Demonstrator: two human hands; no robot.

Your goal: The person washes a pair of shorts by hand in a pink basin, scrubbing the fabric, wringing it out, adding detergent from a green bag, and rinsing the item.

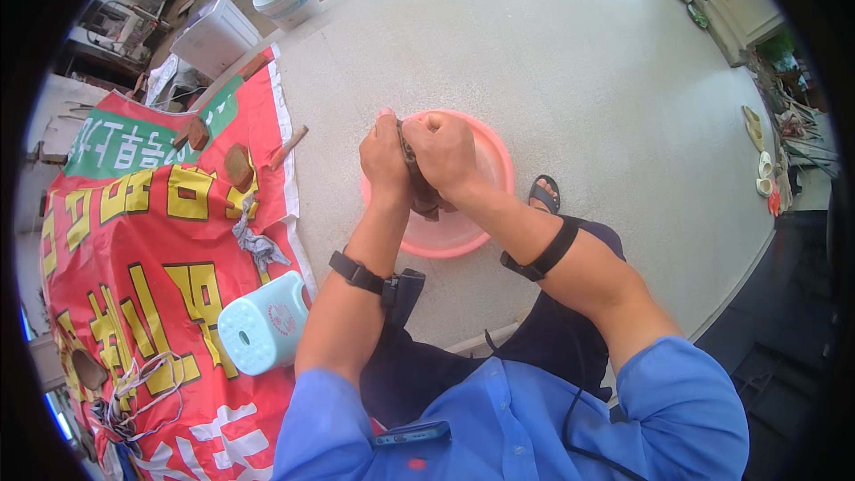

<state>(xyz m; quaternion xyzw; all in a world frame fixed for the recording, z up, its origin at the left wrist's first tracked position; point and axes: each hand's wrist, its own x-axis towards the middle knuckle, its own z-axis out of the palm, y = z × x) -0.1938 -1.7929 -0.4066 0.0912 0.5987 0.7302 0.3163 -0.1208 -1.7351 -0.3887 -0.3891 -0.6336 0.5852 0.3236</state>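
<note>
My left hand (pixel 387 157) and my right hand (pixel 442 152) are side by side over a pink plastic basin (pixel 505 167) on the pale floor. Both are closed on a dark, wet-looking cloth (pixel 419 180), bunched between them and hanging down toward the basin. The fingers hide much of the cloth, so its full shape cannot be made out. Pale, cloudy liquid (pixel 434 237) shows inside the basin. A black strap with a small device (pixel 389 292) is around my left forearm, and another black strap (pixel 560 250) is around my right arm.
On the left, a red banner (pixel 153 227) with writing is weighted by brick pieces (pixel 238 166). A light blue plastic stool (pixel 257 331) lies tipped beside a grey rag (pixel 259 244). Beyond are a white bucket (pixel 286 0) and a white box (pixel 217 37). Shoes (pixel 755 127) line the right edge.
</note>
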